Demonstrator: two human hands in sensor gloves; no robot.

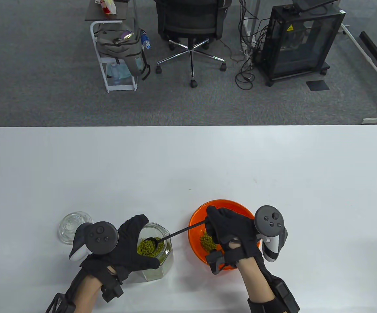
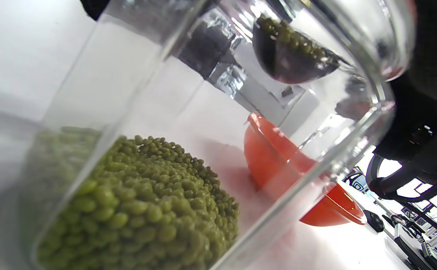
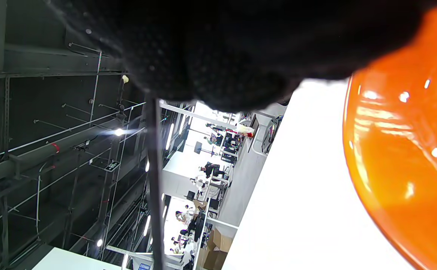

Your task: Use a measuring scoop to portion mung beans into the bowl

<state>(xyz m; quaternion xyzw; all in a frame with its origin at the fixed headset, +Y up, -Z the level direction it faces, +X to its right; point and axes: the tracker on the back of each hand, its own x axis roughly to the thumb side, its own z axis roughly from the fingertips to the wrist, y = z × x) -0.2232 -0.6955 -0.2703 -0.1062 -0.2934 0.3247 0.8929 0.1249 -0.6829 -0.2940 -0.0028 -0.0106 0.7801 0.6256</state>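
Left hand (image 1: 128,243) gripping glass jar (image 1: 157,260), right hand (image 1: 232,233) seemingly pinching slim black scoop (image 1: 167,235)

The table view is bright and sharp, with soft shadows under both hands on the table (image 1: 188,163). In the left wrist view the glass jar (image 2: 372,101) is blurred. The right wrist view shows glare spots on the orange bowl (image 3: 398,150).

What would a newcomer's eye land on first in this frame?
Probably the orange bowl near the table's front edge, with a few mung beans in it. Next, the black scoop, heaped with beans, sits at the mouth of the glass jar left of the bowl; the right hand holds its long handle while the left hand grips the jar.
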